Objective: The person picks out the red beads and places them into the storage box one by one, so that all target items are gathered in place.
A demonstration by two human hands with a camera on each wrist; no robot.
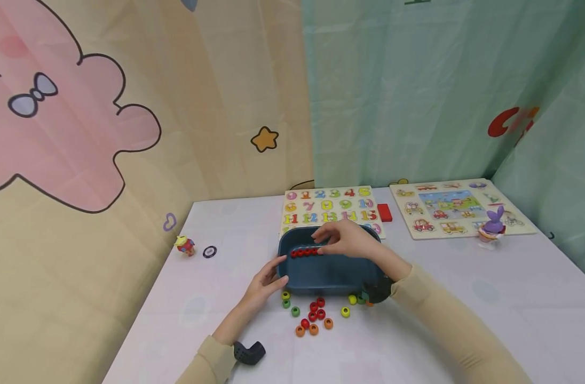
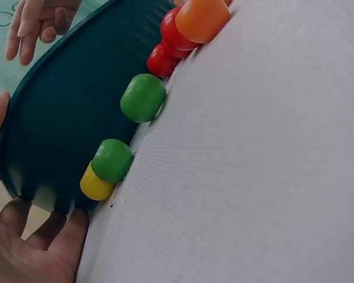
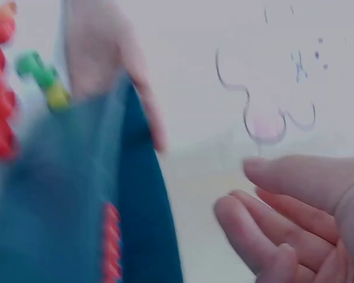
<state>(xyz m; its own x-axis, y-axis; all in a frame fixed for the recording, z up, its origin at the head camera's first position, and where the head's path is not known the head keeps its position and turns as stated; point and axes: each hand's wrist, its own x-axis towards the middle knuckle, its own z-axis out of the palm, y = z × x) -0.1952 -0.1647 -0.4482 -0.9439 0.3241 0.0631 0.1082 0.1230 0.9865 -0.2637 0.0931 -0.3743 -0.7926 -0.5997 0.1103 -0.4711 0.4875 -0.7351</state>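
On my tabletop point(image 1: 456, 304), a board point(image 1: 318, 212) says 15, my spread left hand point(image 1: 261, 282) touches the blue tray point(image 1: 328, 274), and my loose right hand point(image 1: 347, 239) floats above.

The left hand point(image 1: 265, 281) is held with thumb and fingers spread apart; its forearm point(image 1: 232, 322) is angled in from behind. The right hand point(image 1: 346, 240) is raised forward and right of it, fingers loosely bent, thumb parted from fingertips. Both forearms are covered by long sleeves point(image 1: 453, 314).
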